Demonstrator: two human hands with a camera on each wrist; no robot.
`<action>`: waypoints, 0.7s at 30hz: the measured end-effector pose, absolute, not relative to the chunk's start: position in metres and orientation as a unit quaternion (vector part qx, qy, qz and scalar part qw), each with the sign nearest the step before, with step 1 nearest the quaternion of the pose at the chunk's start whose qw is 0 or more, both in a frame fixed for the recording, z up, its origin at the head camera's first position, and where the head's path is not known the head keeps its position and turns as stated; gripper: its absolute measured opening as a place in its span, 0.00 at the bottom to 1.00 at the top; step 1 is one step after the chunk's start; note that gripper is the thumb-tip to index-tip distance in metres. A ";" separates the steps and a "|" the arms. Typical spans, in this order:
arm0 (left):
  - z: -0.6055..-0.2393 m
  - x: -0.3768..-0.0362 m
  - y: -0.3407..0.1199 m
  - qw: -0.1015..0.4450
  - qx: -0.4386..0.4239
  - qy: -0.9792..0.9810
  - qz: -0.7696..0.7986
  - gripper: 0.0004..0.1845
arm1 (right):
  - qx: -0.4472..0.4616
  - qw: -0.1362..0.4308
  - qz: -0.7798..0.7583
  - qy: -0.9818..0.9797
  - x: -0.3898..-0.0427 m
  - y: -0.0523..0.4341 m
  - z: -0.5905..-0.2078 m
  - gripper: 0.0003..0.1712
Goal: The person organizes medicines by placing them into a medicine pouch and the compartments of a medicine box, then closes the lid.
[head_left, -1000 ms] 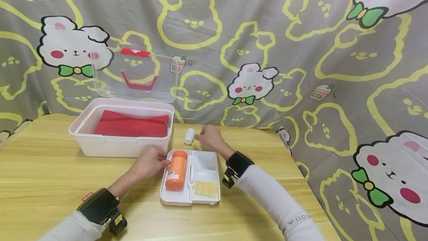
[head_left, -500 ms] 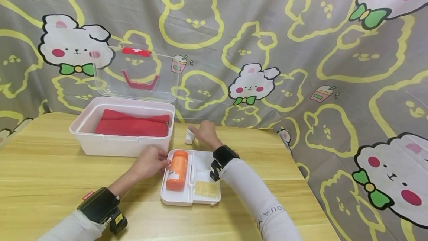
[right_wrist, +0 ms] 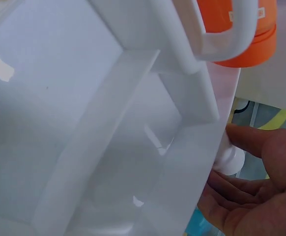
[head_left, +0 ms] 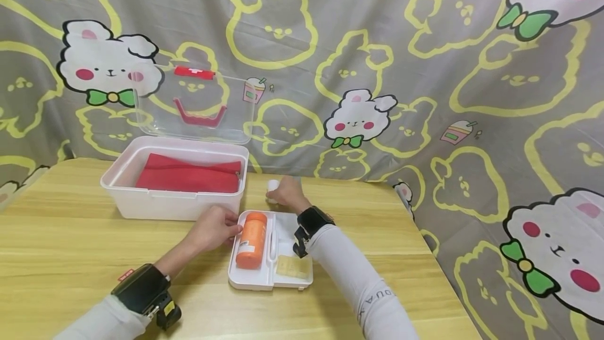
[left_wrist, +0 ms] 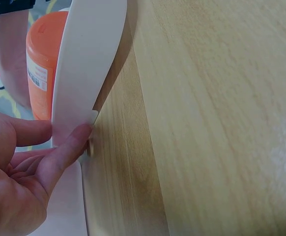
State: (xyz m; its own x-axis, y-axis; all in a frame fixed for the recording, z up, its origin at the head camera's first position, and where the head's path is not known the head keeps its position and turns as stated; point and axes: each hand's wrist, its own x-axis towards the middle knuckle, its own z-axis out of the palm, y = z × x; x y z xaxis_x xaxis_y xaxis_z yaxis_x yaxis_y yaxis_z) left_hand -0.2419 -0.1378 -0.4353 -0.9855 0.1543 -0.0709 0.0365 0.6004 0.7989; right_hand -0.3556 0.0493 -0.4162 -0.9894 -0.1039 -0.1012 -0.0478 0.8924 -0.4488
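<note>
In the head view my left hand (head_left: 214,230) pinches the left rim of a white compartment tray (head_left: 261,283) lying flat on the table. An orange bottle (head_left: 251,243) lies in the tray's long left compartment, and pale yellow packets (head_left: 293,266) lie in the front right one. The left wrist view shows thumb and finger (left_wrist: 69,147) at the tray's edge. Beyond the tray, my right hand (head_left: 288,193) grips a small white bottle (head_left: 272,186) between thumb and fingers. In the right wrist view the tray's wall hides part of that bottle (right_wrist: 231,160).
A white box (head_left: 174,206) stands behind the tray to the left, with a red pouch (head_left: 189,176) inside. Its clear lid (head_left: 207,104) is raised at the back. A turquoise thing (right_wrist: 197,223) shows partly under my right fingers. A patterned curtain (head_left: 292,93) hangs behind the table.
My right hand moved left to the small white bottle, reached over it, and now has its fingers around it. My left hand has stayed at the tray.
</note>
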 end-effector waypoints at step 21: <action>-0.435 -0.241 -0.137 0.057 0.062 0.888 0.452 0.13 | -0.007 0.020 -0.228 0.973 -0.356 0.056 -0.416 0.16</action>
State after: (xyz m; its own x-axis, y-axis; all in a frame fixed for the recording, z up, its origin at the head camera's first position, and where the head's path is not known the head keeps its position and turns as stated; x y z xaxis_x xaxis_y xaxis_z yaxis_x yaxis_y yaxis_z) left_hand -0.2412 -0.1369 -0.4350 -0.9858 0.1621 -0.0440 0.0598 0.5832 0.8101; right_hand -0.3556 0.0562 -0.4155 -0.9991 -0.0224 -0.0360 -0.0040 0.8955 -0.4450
